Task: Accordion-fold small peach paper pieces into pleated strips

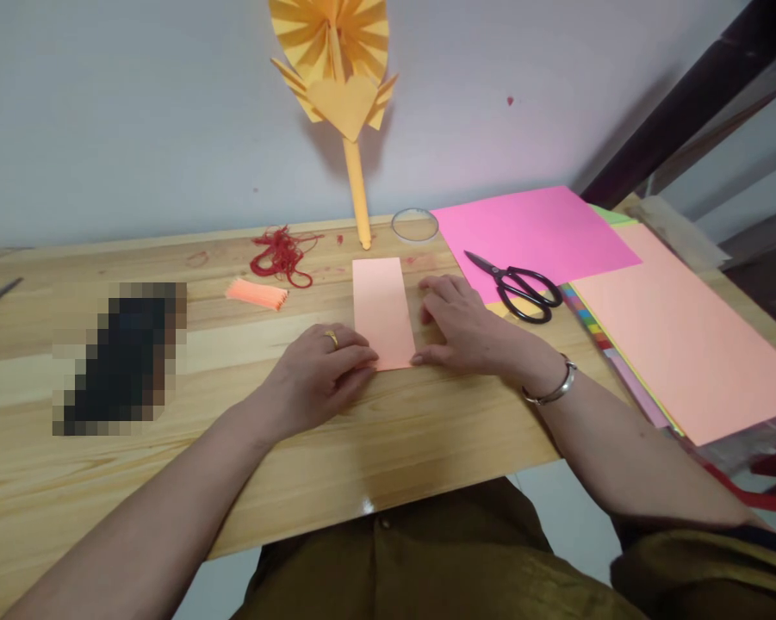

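Observation:
A peach rectangle of paper point(382, 301) lies on the wooden table directly in front of me, one short end toward my body. At its lower left corner is my left hand point(326, 370), thumb and index finger close together on the paper's edge. My right hand point(462, 327) rests along the right side, its thumb at the lower right corner and its other fingers apart from the thumb, bent on the tabletop. Nothing is held in the right hand. Black-handled scissors point(523, 288) lie just beyond it, on a pink sheet point(530, 228).
An orange folded-paper piece point(257, 294) and tangled red thread point(281, 256) lie left of the paper. A yellow paper fan shape point(355, 185) leans on the wall beside a clear ring point(414, 225). Peach sheets point(691, 336) are stacked right; a pixelated dark object point(126, 357) lies left.

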Demonstrator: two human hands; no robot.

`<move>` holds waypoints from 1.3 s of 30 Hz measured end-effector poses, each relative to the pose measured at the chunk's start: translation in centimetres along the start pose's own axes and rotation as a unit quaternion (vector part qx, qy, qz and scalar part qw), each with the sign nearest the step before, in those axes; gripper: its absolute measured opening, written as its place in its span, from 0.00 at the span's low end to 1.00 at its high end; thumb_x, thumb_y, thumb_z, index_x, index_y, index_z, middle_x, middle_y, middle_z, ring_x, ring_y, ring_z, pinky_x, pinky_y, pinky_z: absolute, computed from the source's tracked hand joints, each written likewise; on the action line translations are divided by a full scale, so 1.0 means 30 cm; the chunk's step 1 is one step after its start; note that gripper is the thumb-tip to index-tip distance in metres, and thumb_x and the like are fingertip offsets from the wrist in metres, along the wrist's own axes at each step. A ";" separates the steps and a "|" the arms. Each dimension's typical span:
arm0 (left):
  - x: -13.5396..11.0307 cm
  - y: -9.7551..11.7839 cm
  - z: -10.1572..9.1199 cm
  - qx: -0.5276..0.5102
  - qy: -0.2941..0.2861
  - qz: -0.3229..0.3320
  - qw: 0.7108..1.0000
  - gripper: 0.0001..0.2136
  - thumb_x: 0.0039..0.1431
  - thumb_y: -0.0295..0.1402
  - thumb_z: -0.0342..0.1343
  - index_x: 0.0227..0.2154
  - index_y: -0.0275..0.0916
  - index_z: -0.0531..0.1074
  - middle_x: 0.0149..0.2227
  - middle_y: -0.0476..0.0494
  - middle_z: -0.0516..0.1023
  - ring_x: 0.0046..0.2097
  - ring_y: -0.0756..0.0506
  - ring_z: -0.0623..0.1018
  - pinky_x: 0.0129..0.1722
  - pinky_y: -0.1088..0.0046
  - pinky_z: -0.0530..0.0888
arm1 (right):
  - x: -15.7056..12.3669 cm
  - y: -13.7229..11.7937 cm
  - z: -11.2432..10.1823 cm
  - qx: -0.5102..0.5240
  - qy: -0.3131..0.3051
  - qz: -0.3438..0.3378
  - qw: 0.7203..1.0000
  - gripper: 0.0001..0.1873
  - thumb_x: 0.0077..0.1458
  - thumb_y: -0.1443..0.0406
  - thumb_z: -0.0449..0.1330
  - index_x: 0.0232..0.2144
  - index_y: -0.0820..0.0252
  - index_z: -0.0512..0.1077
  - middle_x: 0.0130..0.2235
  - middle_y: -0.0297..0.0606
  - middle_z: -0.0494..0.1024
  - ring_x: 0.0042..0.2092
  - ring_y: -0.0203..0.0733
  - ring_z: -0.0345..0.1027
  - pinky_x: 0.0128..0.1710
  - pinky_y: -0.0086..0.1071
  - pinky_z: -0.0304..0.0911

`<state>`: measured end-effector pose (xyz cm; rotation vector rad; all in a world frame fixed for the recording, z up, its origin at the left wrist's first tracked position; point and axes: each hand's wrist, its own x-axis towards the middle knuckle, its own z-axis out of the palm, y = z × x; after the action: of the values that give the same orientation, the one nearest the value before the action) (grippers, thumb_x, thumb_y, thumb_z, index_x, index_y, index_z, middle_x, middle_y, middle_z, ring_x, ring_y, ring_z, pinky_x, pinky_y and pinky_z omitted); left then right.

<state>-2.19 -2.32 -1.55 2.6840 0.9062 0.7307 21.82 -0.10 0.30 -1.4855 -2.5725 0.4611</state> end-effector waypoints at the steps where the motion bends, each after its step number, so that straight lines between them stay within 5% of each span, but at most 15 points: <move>1: 0.001 -0.001 0.005 0.016 -0.009 0.007 1.000 0.06 0.55 0.27 0.53 0.34 0.39 0.73 0.35 0.45 0.77 0.38 0.47 0.74 0.39 0.69 0.70 | -0.001 0.002 0.002 0.000 0.006 -0.007 1.000 0.23 0.41 0.51 0.66 0.33 0.61 0.66 0.54 0.48 0.59 0.56 0.56 0.49 0.55 0.47 0.51; 9: 0.003 0.002 0.015 0.067 -0.017 -0.024 0.997 0.04 0.54 0.31 0.54 0.27 0.38 0.72 0.26 0.48 0.74 0.30 0.48 0.73 0.32 0.71 0.68 | 0.004 -0.014 0.012 0.081 0.079 -0.071 0.991 0.15 0.52 0.55 0.60 0.33 0.62 0.67 0.46 0.46 0.67 0.51 0.49 0.55 0.51 0.41 0.54; 13: 0.007 0.015 0.011 0.052 0.021 -0.075 0.996 0.05 0.53 0.33 0.54 0.26 0.38 0.72 0.24 0.49 0.74 0.26 0.51 0.72 0.27 0.75 0.67 | 0.005 -0.032 -0.012 0.130 0.158 -0.010 0.979 0.14 0.59 0.62 0.51 0.24 0.62 0.66 0.29 0.38 0.68 0.35 0.38 0.60 0.37 0.33 0.57; 15: 0.007 0.019 0.009 0.051 0.042 -0.110 0.992 0.05 0.52 0.33 0.55 0.26 0.39 0.72 0.25 0.49 0.75 0.25 0.51 0.72 0.26 0.76 0.67 | 0.000 -0.037 -0.027 0.174 0.128 0.042 0.976 0.17 0.58 0.63 0.50 0.18 0.62 0.62 0.21 0.31 0.60 0.25 0.32 0.54 0.26 0.29 0.52; 18: 0.008 0.026 0.007 0.053 0.061 -0.150 0.985 0.04 0.51 0.33 0.56 0.25 0.39 0.72 0.25 0.50 0.75 0.26 0.51 0.73 0.27 0.76 0.68 | -0.010 -0.045 -0.033 0.255 -0.006 0.047 0.966 0.22 0.55 0.58 0.53 0.13 0.62 0.59 0.16 0.27 0.52 0.20 0.28 0.46 0.20 0.27 0.43; 22: 0.011 0.036 0.011 0.051 0.083 -0.160 0.982 0.06 0.52 0.35 0.56 0.25 0.39 0.72 0.25 0.50 0.75 0.27 0.51 0.73 0.27 0.76 0.68 | -0.007 -0.067 0.006 0.386 -0.115 0.063 0.913 0.20 0.50 0.51 0.57 0.21 0.63 0.71 0.18 0.29 0.65 0.19 0.28 0.56 0.19 0.24 0.50; 27: 0.010 0.037 0.023 0.038 0.080 -0.138 0.987 0.05 0.52 0.34 0.57 0.26 0.39 0.71 0.26 0.49 0.75 0.27 0.51 0.73 0.27 0.76 0.68 | 0.010 -0.091 0.065 0.456 -0.050 0.107 0.882 0.21 0.54 0.54 0.55 0.20 0.64 0.71 0.16 0.33 0.69 0.18 0.30 0.60 0.20 0.24 0.55; 30: 0.005 0.032 0.022 0.003 0.053 -0.144 0.988 0.05 0.53 0.34 0.56 0.31 0.39 0.72 0.29 0.48 0.76 0.28 0.51 0.74 0.28 0.77 0.68 | 0.009 -0.099 0.066 0.415 0.011 0.110 0.903 0.20 0.55 0.58 0.54 0.17 0.63 0.69 0.15 0.32 0.69 0.18 0.29 0.59 0.20 0.24 0.54; 34: -0.001 0.028 0.008 -0.066 0.048 -0.213 0.974 0.09 0.56 0.37 0.52 0.35 0.38 0.72 0.31 0.46 0.77 0.30 0.50 0.74 0.29 0.75 0.69 | 0.000 -0.086 0.045 0.226 0.221 0.066 0.946 0.16 0.56 0.62 0.54 0.19 0.62 0.69 0.20 0.34 0.72 0.23 0.32 0.62 0.23 0.26 0.54; 37: 0.001 0.025 -0.002 -0.166 0.083 -0.317 0.930 0.15 0.57 0.43 0.51 0.41 0.38 0.72 0.35 0.44 0.78 0.31 0.48 0.75 0.32 0.72 0.71 | -0.009 -0.060 0.024 0.027 0.376 -0.009 0.926 0.09 0.57 0.65 0.53 0.29 0.62 0.72 0.30 0.39 0.77 0.33 0.37 0.67 0.32 0.31 0.57; 39: 0.005 0.023 -0.004 -0.270 0.124 -0.372 0.879 0.19 0.58 0.45 0.49 0.46 0.38 0.70 0.40 0.42 0.78 0.31 0.48 0.75 0.31 0.71 0.72 | -0.018 -0.050 0.011 -0.087 0.405 -0.069 0.907 0.06 0.57 0.68 0.54 0.33 0.60 0.72 0.35 0.39 0.78 0.38 0.41 0.67 0.39 0.36 0.57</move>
<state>-1.81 -2.76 -1.15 1.5916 1.4100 0.9487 20.77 -1.34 0.51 -1.1681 -2.0334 -0.3581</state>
